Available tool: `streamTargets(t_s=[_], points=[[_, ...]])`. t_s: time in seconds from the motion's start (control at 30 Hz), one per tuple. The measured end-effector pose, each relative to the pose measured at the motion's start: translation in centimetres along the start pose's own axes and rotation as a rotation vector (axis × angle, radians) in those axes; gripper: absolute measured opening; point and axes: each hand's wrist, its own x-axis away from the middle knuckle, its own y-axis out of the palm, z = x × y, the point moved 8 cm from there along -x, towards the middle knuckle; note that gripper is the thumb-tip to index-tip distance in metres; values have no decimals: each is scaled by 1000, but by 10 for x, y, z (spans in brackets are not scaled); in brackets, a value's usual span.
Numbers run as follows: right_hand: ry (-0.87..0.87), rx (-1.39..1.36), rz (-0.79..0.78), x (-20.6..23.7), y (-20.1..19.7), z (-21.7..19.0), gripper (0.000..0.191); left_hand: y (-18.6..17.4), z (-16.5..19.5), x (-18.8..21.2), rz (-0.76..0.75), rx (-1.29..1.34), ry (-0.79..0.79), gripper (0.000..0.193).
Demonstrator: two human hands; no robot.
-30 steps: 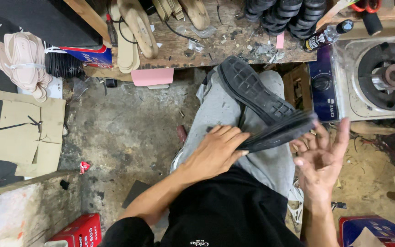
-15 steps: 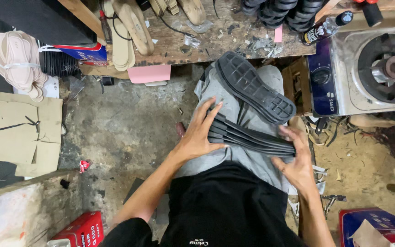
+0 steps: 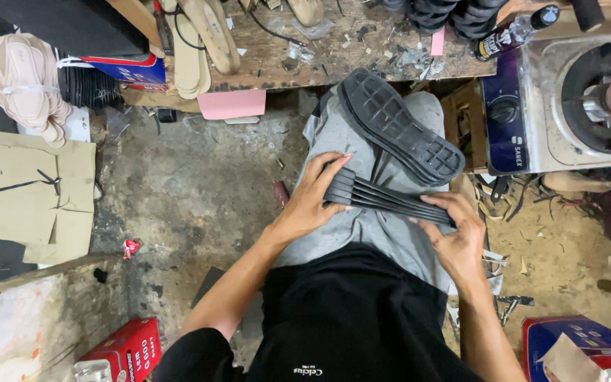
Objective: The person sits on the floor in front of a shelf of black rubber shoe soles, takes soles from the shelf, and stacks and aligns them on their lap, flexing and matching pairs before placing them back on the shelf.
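Black rubber soles point(image 3: 390, 199) now squared into edge-on stack across our lap; a second ago right hand point(image 3: 457, 237) was off, fingers spread. Now both clamp: left hand point(image 3: 316, 198) one end, right other. Single treaded sole point(image 3: 399, 127) rests on knee beyond; cluttered surface point(image 3: 362, 49) farther out.

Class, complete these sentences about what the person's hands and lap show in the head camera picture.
1. Both hands grip a stack of thin black soles that rests on the person's ____.
2. The left hand holds one end of the stack; the ____ hand holds the other.
3. A single black shoe sole lies with its tread facing ____.
4. The bottle stands beside a ____ stove.

Missing words: lap; right; up; gas
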Motion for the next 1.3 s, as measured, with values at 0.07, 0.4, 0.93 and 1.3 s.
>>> streamTargets(t_s=[0.07, 0.4, 0.93, 1.3], points=[[27, -18, 7, -1, 2, 5, 42, -1, -5, 5, 8, -11, 10, 100], [94, -23, -9, -6, 7, 13, 45, -1, -15, 30, 163, -46, 209, 46], [141, -26, -14, -8, 7, 16, 45, -2, -30, 29, 186, 105, 54, 74], [373, -646, 55, 14, 31, 111, 40, -4, 71, 3, 367, 126, 255, 111]])
